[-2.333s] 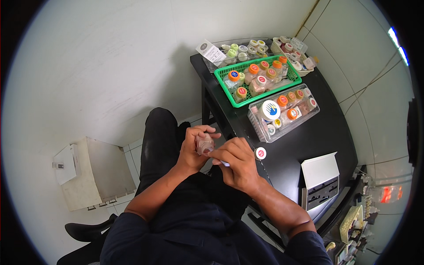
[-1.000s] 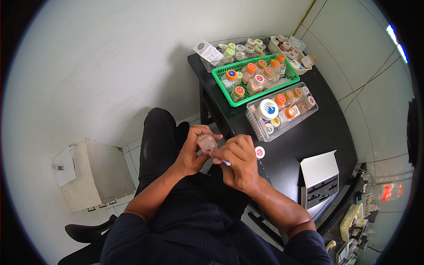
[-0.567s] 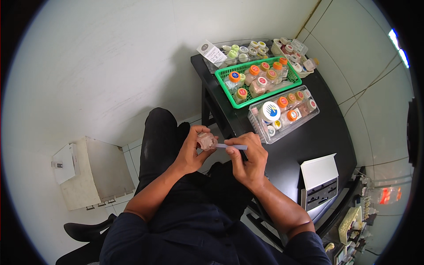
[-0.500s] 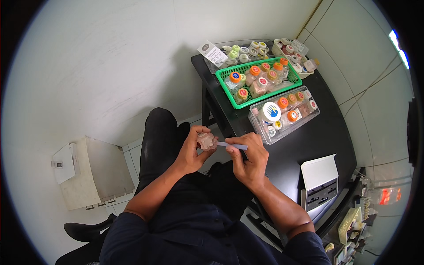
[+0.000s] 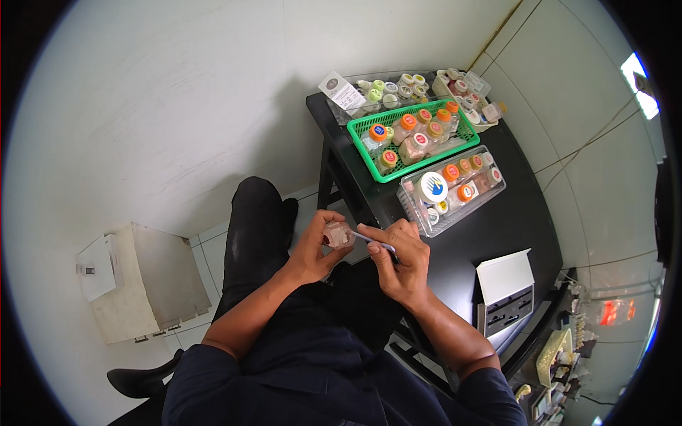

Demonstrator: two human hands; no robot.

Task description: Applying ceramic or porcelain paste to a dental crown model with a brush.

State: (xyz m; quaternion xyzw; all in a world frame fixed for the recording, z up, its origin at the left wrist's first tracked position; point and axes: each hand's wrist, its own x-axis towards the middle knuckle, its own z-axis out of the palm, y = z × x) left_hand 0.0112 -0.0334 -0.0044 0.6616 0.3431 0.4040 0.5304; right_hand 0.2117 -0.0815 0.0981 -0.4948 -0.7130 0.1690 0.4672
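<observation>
My left hand [image 5: 311,250] is closed round a small clear jar [image 5: 338,236] with pale pinkish contents, held above my lap. The jar lies tilted, one end toward my right hand. In my right hand [image 5: 406,261] a slim grey-lavender stick, perhaps a spatula [image 5: 363,237], is pinched between thumb and fingers. Its far tip meets the jar at the end facing my right hand; whether it reaches inside cannot be made out.
A black table [image 5: 455,259] stands to the right. On it are a green basket [image 5: 387,175] of orange-capped jars, a clear plastic bin [image 5: 455,226] of more jars, and an open flat case [image 5: 506,284]. Farther back are white-lidded jars [image 5: 391,101]. A pale cabinet [image 5: 170,277] is at left.
The stick in my right hand has turned and now slants more steeply, showing a narrower side. The jar has shifted slightly right and down. The whole view has moved a little.
</observation>
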